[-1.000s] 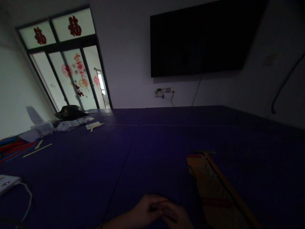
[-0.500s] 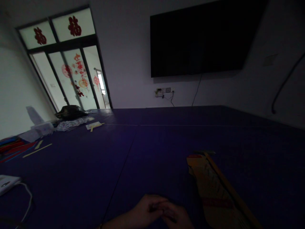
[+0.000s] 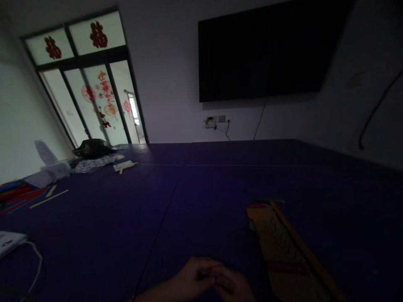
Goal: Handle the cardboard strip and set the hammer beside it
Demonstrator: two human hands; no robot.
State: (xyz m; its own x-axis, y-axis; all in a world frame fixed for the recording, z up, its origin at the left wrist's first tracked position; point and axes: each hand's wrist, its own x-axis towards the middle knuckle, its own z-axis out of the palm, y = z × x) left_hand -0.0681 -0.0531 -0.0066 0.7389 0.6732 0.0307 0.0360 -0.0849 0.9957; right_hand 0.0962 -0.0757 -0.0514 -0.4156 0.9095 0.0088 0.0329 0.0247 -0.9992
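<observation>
At the bottom middle, low over the dark purple-blue table, my left hand and my right hand rest together. Their fingers are curled and touch each other at the tips. I see no object between them, though the light is dim and the palms are hidden. To the right of my right hand lies a long piece of brown cardboard with red bands. Along its right side runs a narrow yellow-brown strip, and a thin greyish piece lies crosswise at its far end.
At left are a white device with a white cord, red and blue strips, pale yellow strips, papers and a black bag. Table seams run across the top. A wall screen and sliding glass doors stand beyond.
</observation>
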